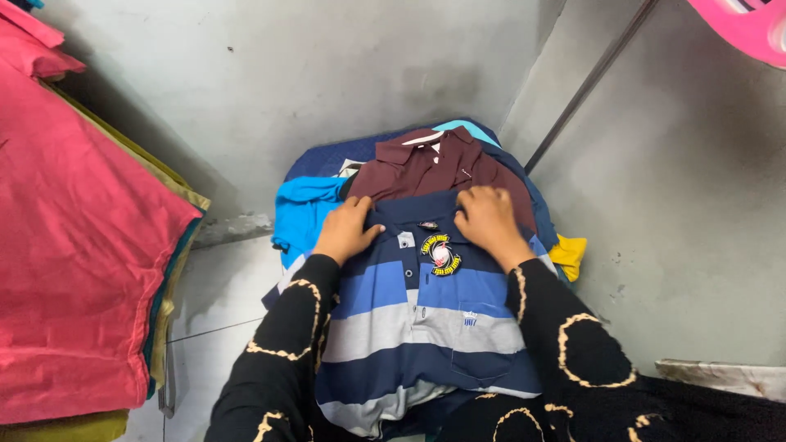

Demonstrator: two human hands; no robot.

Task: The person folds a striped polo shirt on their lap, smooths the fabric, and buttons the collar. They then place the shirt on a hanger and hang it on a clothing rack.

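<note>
A blue, grey and navy striped polo shirt lies front-up on top of a pile of folded clothes, with a round yellow badge on its chest and a small pocket. My left hand rests on its left shoulder near the collar. My right hand presses on the right shoulder. Both hands lie flat with fingers bent over the cloth at the navy collar. Just beyond it sits a maroon polo shirt with a collar. Black sleeves with a yellow pattern cover both my arms.
A stack of hanging or piled garments, pink on top with olive and teal edges, fills the left. Turquoise and yellow clothes stick out of the pile. A grey wall and a thin pipe stand behind. A pink plastic item is at top right.
</note>
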